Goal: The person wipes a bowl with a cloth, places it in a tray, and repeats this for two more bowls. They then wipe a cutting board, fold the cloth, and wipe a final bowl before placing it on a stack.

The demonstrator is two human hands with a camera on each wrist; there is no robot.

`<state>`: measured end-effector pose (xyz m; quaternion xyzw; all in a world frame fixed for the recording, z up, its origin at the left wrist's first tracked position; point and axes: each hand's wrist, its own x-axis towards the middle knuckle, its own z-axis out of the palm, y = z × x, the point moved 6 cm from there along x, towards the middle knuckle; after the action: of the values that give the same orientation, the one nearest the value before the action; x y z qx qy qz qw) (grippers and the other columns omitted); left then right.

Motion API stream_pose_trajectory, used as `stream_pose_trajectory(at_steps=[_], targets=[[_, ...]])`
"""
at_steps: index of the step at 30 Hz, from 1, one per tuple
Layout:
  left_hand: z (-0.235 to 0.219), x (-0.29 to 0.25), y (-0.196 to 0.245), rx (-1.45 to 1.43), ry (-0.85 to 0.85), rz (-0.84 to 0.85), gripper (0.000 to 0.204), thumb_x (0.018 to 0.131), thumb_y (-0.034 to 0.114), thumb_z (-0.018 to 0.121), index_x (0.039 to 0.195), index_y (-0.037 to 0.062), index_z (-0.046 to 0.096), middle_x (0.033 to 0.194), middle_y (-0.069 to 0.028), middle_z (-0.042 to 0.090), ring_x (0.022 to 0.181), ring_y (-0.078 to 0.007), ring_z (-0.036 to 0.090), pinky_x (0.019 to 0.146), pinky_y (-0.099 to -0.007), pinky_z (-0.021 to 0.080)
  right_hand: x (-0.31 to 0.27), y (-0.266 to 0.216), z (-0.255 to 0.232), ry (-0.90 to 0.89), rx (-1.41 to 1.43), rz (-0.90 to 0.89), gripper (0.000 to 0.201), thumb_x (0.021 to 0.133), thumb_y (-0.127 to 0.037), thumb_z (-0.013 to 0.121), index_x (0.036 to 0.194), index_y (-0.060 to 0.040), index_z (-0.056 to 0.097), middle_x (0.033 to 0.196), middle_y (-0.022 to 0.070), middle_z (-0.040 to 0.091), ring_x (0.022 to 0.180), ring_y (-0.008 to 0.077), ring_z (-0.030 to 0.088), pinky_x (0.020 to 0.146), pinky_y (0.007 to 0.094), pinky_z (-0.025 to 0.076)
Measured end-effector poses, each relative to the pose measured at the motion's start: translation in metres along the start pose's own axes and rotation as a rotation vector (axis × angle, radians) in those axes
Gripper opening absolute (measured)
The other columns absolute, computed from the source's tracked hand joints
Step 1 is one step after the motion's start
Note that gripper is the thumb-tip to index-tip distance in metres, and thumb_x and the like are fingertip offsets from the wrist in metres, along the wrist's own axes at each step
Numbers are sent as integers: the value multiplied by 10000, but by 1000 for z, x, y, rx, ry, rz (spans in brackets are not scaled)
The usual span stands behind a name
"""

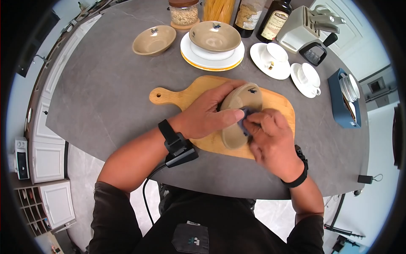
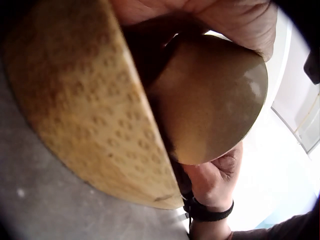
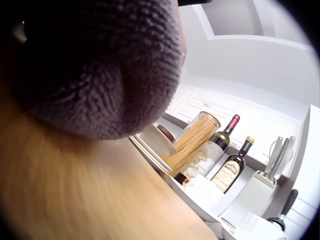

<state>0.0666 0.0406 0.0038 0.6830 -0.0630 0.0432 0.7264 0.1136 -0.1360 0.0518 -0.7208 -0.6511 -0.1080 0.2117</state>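
Tipped on its side over the wooden cutting board (image 1: 279, 101), a tan bowl (image 1: 231, 136) with small dark blue motifs faces my right hand. My left hand (image 1: 207, 111) grips its rim, thumb on the inner side and the other fingers mostly hidden behind. With curled fingers my right hand (image 1: 274, 142) holds a grey-purple cloth (image 1: 244, 122) against the inside of the bowl. Ribbed, fuzzy cloth (image 3: 125, 85) fills the upper left of the right wrist view. The left wrist view shows the bowl's smooth outside (image 2: 215, 100) beside the board's thick edge (image 2: 100, 125).
Behind the board stand another tan bowl (image 1: 154, 40), a bowl (image 1: 215, 36) on stacked white plates (image 1: 190, 55), and two cups with saucers (image 1: 258, 63). Jars, bottles (image 1: 274, 21) and a knife block (image 1: 296, 31) line the back. A blue bin (image 1: 338, 106) holds dishes at right.
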Motion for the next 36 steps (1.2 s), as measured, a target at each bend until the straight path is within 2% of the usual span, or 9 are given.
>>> stream_pose_trajectory(at_steps=[3,10,13,16,20,23,25,31,36], targets=[[0,0,-1,-4,0,9,843,969,457,709,1625,2,436,1507,-117,598,1374,-201,584,1174,-390,470,-3,-9,0,-77,107,-1,430,676,-37,802,1105,-1,785,1198,82,661,1103,303,621,950,424,565],[0,2,0,-78,43,-49,927,987,587,718,1636,-1,415,1527,-127,582,1406,-214,565,1189,-387,458,-5,-16,7,-6,24,-28,452,702,-104,870,1130,-19,755,1173,104,669,1067,315,640,896,423,590],[3,0,0,-68,49,99,899,1004,492,790,1637,-2,386,1515,-148,557,1387,-222,556,1166,-390,477,-2,-15,4,80,83,14,391,718,-119,894,1070,-24,752,1094,108,697,956,316,669,817,423,594],[5,-3,1,144,26,141,986,963,505,825,1652,-10,342,1550,-182,526,1419,-258,546,1180,-410,472,-3,-9,0,111,274,106,349,744,-152,924,1020,-27,752,1014,107,714,858,317,677,758,422,589],[7,-2,-1,113,-13,98,991,941,469,840,1645,-23,346,1545,-203,531,1429,-279,548,1186,-420,468,-3,-11,2,126,384,108,342,775,-142,958,1005,-11,741,964,125,709,860,326,674,753,413,547],[5,-1,-1,103,-28,44,961,928,395,815,1663,4,335,1565,-148,516,1464,-238,507,1224,-422,424,-2,-6,-2,99,374,50,401,780,-199,956,1068,-1,760,1012,131,718,894,337,676,783,429,562],[5,0,0,97,-39,40,939,939,387,808,1658,-1,346,1571,-149,513,1462,-240,509,1225,-420,421,-1,-7,-4,28,129,-21,523,774,-333,933,1127,19,777,1164,152,731,1042,363,680,875,456,581],[6,2,-2,84,-22,59,912,961,399,780,1657,-6,351,1570,-144,523,1451,-234,520,1223,-417,419,-3,-3,-4,-117,-97,59,788,744,-497,892,1258,76,722,1427,188,626,1238,372,605,1011,502,533],[5,-1,3,62,-20,4,879,962,394,766,1642,-11,384,1532,-139,561,1425,-225,544,1210,-411,433,-7,-16,1,-197,75,25,730,736,-366,923,1285,67,711,1448,173,600,1239,363,604,1010,488,535]])
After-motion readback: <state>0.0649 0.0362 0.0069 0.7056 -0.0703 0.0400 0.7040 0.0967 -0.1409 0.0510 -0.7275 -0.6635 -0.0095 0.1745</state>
